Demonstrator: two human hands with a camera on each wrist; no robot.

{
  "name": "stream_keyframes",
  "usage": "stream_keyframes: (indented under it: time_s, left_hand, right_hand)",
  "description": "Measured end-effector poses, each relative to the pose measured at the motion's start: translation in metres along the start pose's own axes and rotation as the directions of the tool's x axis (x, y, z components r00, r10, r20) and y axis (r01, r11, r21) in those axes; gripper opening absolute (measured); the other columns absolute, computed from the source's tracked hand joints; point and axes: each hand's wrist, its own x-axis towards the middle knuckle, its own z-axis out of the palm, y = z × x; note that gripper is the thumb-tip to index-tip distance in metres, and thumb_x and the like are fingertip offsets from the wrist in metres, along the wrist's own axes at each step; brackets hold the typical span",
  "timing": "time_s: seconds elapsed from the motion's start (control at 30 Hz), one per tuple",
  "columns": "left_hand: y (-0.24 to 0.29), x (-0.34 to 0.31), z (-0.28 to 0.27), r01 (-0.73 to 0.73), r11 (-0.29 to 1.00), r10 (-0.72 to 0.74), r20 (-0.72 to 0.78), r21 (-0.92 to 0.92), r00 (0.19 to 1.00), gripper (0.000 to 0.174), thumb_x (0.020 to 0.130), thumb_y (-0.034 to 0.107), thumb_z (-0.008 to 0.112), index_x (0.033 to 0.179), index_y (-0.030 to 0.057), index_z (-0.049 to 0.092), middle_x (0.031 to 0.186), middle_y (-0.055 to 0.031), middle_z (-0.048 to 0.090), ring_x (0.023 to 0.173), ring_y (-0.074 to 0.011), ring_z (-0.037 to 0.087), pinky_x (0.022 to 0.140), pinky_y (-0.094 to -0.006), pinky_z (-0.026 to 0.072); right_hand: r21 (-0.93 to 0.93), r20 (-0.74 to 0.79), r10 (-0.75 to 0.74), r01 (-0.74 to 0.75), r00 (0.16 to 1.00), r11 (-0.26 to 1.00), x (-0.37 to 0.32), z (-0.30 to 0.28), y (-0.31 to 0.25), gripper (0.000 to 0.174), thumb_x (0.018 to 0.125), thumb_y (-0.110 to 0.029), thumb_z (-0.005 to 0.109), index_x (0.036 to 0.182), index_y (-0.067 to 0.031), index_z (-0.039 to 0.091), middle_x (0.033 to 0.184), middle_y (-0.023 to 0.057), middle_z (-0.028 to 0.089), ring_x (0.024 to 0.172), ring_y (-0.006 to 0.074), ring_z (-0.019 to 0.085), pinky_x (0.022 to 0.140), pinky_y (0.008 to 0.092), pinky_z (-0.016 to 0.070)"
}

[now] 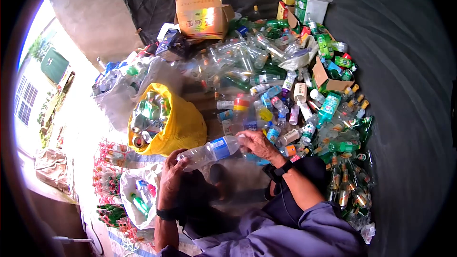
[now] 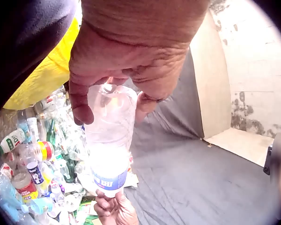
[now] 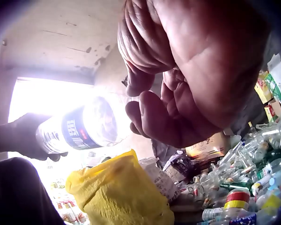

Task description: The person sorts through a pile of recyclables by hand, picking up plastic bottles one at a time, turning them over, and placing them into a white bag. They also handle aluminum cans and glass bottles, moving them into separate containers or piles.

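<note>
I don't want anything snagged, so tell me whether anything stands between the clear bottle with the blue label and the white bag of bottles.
Yes: seen from the head, the left hand, gripping one end of the clear bottle, lies between it and the white bag. Nothing else visible stands between them.

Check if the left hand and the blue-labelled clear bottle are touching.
Touching: in the left wrist view, the left hand grips one end of the bottle, fingers and thumb on opposite sides.

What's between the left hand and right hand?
A clear bottle spans left hand to right hand, its blue label nearer the right, in the head view.
</note>
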Motion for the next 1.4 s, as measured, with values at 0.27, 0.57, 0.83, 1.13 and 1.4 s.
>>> stream_keyframes:
  time_s: [0.27,0.57,0.83,1.13,1.4]
  left_hand:
    - [0.011,-0.017,0.011,-0.014,0.999,0.013,0.02,0.049,1.0,0.052,0.088,0.034,0.069,0.126,0.0001,0.058,0.108,-0.01,0.066,0.094,-0.0173,0.063,0.074,-0.0286,0.053]
    - [0.019,-0.029,0.005,-0.108,0.992,0.106,0.04,0.071,0.994,0.05,0.089,0.032,0.068,0.126,-0.0002,0.056,0.113,-0.013,0.062,0.105,-0.0204,0.059,0.09,-0.0321,0.0466]
    - [0.007,-0.029,0.004,-0.058,0.998,0.056,0.061,0.04,0.997,0.051,0.089,0.031,0.068,0.127,0.0003,0.054,0.116,-0.0132,0.061,0.109,-0.0207,0.056,0.093,-0.0335,0.0451]
    - [0.016,-0.031,0.016,-0.084,0.989,0.082,0.017,0.123,0.996,0.053,0.09,0.03,0.069,0.132,0.0032,0.051,0.104,-0.0044,0.055,0.087,-0.012,0.049,0.079,-0.0256,0.0426]
    - [0.012,-0.032,0.017,-0.154,0.976,0.149,0.045,0.152,0.988,0.054,0.086,0.025,0.069,0.131,0.0031,0.05,0.101,-0.006,0.054,0.085,-0.0137,0.048,0.076,-0.0272,0.042]
  right_hand:
    - [0.09,0.008,0.131,-0.131,0.991,0.987,-0.006,-0.001,-0.008,0.028,0.101,-0.029,0.055,0.107,-0.0032,0.066,0.079,-0.0031,0.057,0.065,0.0054,0.052,0.056,0.0218,0.0414]
    - [0.15,-0.005,0.237,-0.234,0.971,0.961,0.0,0.007,-0.003,0.047,0.092,-0.049,0.062,0.112,-0.0074,0.068,0.078,-0.0039,0.058,0.064,0.0034,0.049,0.057,0.019,0.04]
    - [0.231,-0.001,0.291,-0.283,0.957,0.931,0.005,0.005,0.016,0.043,0.091,-0.046,0.064,0.108,-0.007,0.07,0.072,-0.0027,0.059,0.057,0.0033,0.045,0.052,0.0197,0.0335]
    - [0.314,-0.06,0.303,-0.27,0.951,0.91,0.006,0.009,0.027,0.038,0.093,-0.042,0.064,0.095,-0.0049,0.069,0.068,0.0001,0.06,0.05,0.0049,0.044,0.045,0.0216,0.0305]
    - [0.388,-0.007,0.4,-0.366,0.916,0.846,0.006,0.005,0.022,0.035,0.091,-0.039,0.07,0.088,-0.0047,0.065,0.069,0.003,0.061,0.047,0.0052,0.043,0.04,0.0213,0.0298]
